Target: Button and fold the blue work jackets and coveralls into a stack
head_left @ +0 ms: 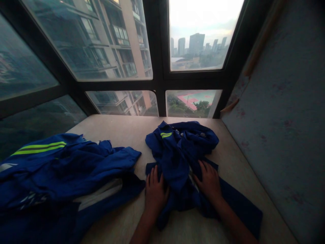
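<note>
A rumpled blue garment (175, 162) with short yellow-green stripes lies bunched on the pale ledge in front of me. My left hand (155, 186) rests on its left side, fingers stretched out over the cloth. On the opposite side, my right hand (208, 179) lies on the fabric with the fingers extended and the thumb apart. A dark blue section of cloth spreads out under my right forearm. Another blue garment (76, 166), with longer yellow-green stripes and a whitish lining showing, is heaped to the left, apart from both hands.
The pale ledge (119, 128) runs up to dark-framed windows (158, 84) at the back and left. A patterned wall (276, 135) bounds the right side, its covering peeling near the window frame. Buildings and a sports court show outside.
</note>
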Tool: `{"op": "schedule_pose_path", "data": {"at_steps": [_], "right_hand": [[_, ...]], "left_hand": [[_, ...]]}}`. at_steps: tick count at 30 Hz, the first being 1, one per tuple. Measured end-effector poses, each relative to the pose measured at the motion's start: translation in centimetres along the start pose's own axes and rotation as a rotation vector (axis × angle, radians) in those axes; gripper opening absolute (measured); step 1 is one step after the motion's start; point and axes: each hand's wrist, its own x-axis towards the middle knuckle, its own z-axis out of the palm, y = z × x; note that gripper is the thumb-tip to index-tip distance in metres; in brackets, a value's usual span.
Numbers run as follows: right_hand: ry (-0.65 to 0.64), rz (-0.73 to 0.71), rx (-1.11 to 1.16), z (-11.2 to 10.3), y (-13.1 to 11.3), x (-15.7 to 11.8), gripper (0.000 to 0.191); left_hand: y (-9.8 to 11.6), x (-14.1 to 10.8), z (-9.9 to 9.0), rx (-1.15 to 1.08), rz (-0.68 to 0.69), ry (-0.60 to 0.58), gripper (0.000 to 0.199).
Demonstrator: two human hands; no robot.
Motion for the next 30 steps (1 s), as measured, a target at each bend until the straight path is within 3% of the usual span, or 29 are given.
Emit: {"op": "schedule_pose_path", "data": {"at_steps": [5, 9, 13, 16, 18, 22, 27, 30], "right_hand": [[0.008, 0.040, 0.003, 1.0, 0.8, 4.3, 0.061], [0.028, 0.033, 0.020, 1.0, 1.8, 5.4, 0.060], [0.062, -0.015, 0.029, 0.9, 3.4, 4.4, 0.062], [0.084, -0.033, 0.050, 0.8, 4.5, 2.8, 0.067], [0.093, -0.039, 0.057, 0.7, 5.0, 1.6, 0.069], [0.115, -0.062, 0.042, 0.3, 5.4, -0.3, 0.071], [0.122, -0.063, 0.033, -0.2, 5.3, -1.2, 0.068], [0.125, -0.043, 0.041, -0.4, 5.1, -1.1, 0.068]], "left_hand": [[0.3, 1.9, -0.3, -0.028, -0.035, -0.018, 0.060], [-0.8, -0.3, -2.0, -0.057, 0.027, 0.058, 0.056], [-4.2, -5.1, -4.1, 0.047, 0.014, 0.177, 0.050], [-8.0, -7.9, -4.6, 0.143, -0.059, 0.169, 0.050], [-10.3, -8.4, -4.3, 0.176, -0.081, 0.126, 0.049], [-12.7, -6.2, -3.2, 0.188, -0.082, 0.051, 0.050], [-12.5, -0.4, -2.5, 0.212, -0.160, -0.004, 0.052], [-12.2, 2.2, -2.3, 0.223, -0.185, 0.023, 0.052]]}}
